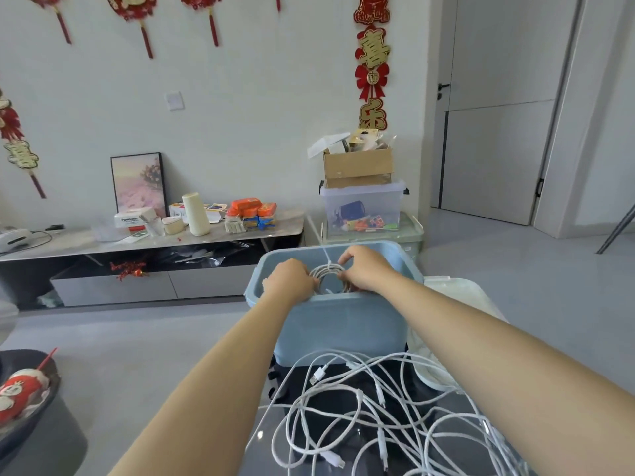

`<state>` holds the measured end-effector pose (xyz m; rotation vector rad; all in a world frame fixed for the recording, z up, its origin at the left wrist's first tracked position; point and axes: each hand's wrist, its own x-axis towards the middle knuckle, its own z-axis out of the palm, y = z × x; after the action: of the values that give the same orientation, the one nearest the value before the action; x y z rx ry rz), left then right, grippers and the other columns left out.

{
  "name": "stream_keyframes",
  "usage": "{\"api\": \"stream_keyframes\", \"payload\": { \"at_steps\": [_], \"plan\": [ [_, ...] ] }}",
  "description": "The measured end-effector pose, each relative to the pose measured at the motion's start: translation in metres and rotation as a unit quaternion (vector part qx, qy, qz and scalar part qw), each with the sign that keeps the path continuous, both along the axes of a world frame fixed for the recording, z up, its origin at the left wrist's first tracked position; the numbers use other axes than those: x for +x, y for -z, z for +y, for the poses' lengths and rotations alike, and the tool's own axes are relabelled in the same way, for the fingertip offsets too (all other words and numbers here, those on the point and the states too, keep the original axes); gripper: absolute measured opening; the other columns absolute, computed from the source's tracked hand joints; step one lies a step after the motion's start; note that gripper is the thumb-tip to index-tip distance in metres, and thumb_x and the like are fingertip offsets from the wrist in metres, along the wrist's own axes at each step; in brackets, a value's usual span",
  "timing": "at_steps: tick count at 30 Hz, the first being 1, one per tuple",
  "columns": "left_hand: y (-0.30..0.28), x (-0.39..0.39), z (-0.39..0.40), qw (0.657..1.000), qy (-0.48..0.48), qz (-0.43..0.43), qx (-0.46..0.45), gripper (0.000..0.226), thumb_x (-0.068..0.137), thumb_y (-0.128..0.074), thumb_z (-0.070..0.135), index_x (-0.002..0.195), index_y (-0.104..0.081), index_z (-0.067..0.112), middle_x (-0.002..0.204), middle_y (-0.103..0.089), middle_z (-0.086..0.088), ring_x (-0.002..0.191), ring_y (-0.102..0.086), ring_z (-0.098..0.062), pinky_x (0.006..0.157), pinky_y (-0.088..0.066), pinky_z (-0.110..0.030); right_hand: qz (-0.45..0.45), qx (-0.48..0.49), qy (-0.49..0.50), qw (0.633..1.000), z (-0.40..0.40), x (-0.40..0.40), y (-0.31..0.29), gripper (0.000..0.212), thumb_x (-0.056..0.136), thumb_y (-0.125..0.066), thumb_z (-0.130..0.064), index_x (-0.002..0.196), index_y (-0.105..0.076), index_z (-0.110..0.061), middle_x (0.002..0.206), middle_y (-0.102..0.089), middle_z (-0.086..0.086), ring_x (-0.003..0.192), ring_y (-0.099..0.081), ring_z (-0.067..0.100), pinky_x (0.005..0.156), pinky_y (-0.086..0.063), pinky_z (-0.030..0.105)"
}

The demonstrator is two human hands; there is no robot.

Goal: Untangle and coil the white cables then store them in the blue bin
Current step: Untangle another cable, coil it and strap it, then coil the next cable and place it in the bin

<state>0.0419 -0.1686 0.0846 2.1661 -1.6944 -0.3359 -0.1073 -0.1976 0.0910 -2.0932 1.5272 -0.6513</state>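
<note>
Progress: one coiled white cable (pixel 328 273) is being held over the open mouth of the blue bin (pixel 343 324), at rim height and toward the bin's far half. It counts as coiled but not yet stored, since both hands are on it. One loose end of it sticks up and away toward the far rim. Whether other coils already lie in the bin cannot be told; its floor is hidden by the near wall and the hands.

Remaining: a large tangle of white cables (pixel 378 413) lies on the dark glossy surface (pixel 261 441) nearest the camera, just in front of the bin. Several USB-type plugs show among the loops, so I judge more than one cable is there, crossed over each other and uncoiled. On that evidence the task is in an early to middle stage: most of the work is still ahead.

Left hand (pixel 288 280): fingers curled around the left side of the coil, gripping it; knuckles toward the camera.

Right hand (pixel 364 269): fingers curled over the right side of the coil, thumb and forefinger arched above the top strands. It grips the bundle too.

Both forearms reach out over the tangle toward the bin. A pale lid-like piece (pixel 457 304) lies to the right of the bin, touching or just beside it
</note>
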Motion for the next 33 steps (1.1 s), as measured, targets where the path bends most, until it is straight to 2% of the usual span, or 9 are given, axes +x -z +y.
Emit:
{"api": "stream_keyframes", "payload": {
  "at_steps": [4,8,10,14,19,22,27,30,33],
  "plan": [
    [0.000,0.005,-0.012,0.994,0.017,-0.070,0.082,0.029,0.095,-0.048,0.026,0.105,-0.062,0.003,0.093,-0.051,-0.008,0.095,-0.053,-0.028,0.077,-0.038,-0.031,0.146,0.021,-0.005,0.989,-0.017,0.019,0.008,0.026,0.080,-0.070,-0.029,0.104,-0.069,-0.021,0.116,-0.065,0.001,0.105,-0.061,0.025,0.083,-0.050,0.029],
    [0.003,0.014,-0.018,0.995,0.016,-0.068,0.072,0.019,0.091,-0.050,0.018,0.081,-0.063,0.008,0.091,-0.056,-0.009,0.083,-0.051,-0.025,0.070,-0.039,-0.031,0.189,0.045,0.012,0.981,-0.025,0.031,0.013,0.041,0.075,-0.076,-0.031,0.112,-0.067,-0.016,0.119,-0.063,0.004,0.106,-0.061,0.027,0.081,-0.050,0.030],
    [0.007,0.017,-0.017,0.998,0.006,-0.041,0.057,0.021,0.089,-0.051,0.016,0.072,-0.060,0.007,0.086,-0.060,-0.011,0.078,-0.052,-0.025,0.065,-0.039,-0.031,0.170,0.046,0.007,0.984,-0.027,0.032,0.015,0.038,0.074,-0.075,-0.026,0.109,-0.068,-0.013,0.116,-0.065,0.006,0.104,-0.062,0.027,0.084,-0.051,0.030],
    [0.008,0.018,-0.010,0.999,-0.002,0.039,-0.001,0.022,0.088,-0.049,0.014,0.086,-0.068,0.004,0.090,-0.069,-0.014,0.076,-0.056,-0.026,0.072,-0.049,-0.033,0.081,0.013,0.004,0.997,-0.022,0.022,0.014,0.020,0.081,-0.065,-0.014,0.099,-0.072,-0.009,0.107,-0.070,0.007,0.095,-0.065,0.023,0.083,-0.052,0.028],
    [-0.008,0.003,0.030,0.993,-0.008,0.085,-0.078,0.024,0.089,-0.046,0.014,0.068,-0.055,0.007,0.063,-0.051,-0.008,0.066,-0.047,-0.025,0.061,-0.039,-0.029,-0.068,-0.038,-0.034,0.996,0.023,0.004,-0.002,0.017,0.088,-0.061,-0.016,0.102,-0.072,-0.014,0.109,-0.069,0.000,0.101,-0.061,0.014,0.078,-0.042,0.021],
    [-0.018,-0.006,0.066,0.990,0.001,0.089,-0.109,0.028,0.093,-0.045,0.018,0.085,-0.067,0.003,0.070,-0.058,-0.008,0.068,-0.051,-0.025,0.061,-0.041,-0.027,-0.121,-0.051,-0.033,0.991,0.056,-0.002,-0.008,0.016,0.089,-0.061,-0.019,0.102,-0.071,-0.017,0.107,-0.070,0.000,0.103,-0.062,0.014,0.083,-0.047,0.025],
    [-0.021,-0.020,0.131,0.982,0.006,0.091,-0.165,0.025,0.095,-0.045,0.022,0.087,-0.064,0.008,0.068,-0.057,-0.002,0.071,-0.052,-0.022,0.053,-0.034,-0.026,-0.188,-0.060,-0.045,0.979,0.120,-0.010,-0.009,0.017,0.090,-0.061,-0.022,0.104,-0.071,-0.018,0.093,-0.068,-0.007,0.090,-0.060,0.008,0.067,-0.044,0.020],
    [-0.009,-0.024,0.166,0.979,-0.001,0.126,-0.161,0.023,0.096,-0.047,0.024,0.089,-0.065,0.012,0.077,-0.063,-0.003,0.077,-0.055,-0.022,0.064,-0.038,-0.027,-0.214,-0.031,-0.059,0.975,0.155,-0.010,0.007,0.015,0.089,-0.063,-0.020,0.102,-0.070,-0.016,0.080,-0.063,-0.012,0.080,-0.057,0.006,0.073,-0.044,0.024],
    [0.013,-0.022,0.196,0.974,-0.019,0.182,-0.132,0.021,0.095,-0.047,0.023,0.095,-0.067,0.015,0.083,-0.065,-0.001,0.081,-0.058,-0.021,0.070,-0.043,-0.028,-0.209,0.000,-0.070,0.975,0.185,-0.008,0.031,0.017,0.089,-0.064,-0.023,0.103,-0.070,-0.017,0.086,-0.065,-0.008,0.081,-0.059,0.006,0.077,-0.045,0.023]
  ]
}}
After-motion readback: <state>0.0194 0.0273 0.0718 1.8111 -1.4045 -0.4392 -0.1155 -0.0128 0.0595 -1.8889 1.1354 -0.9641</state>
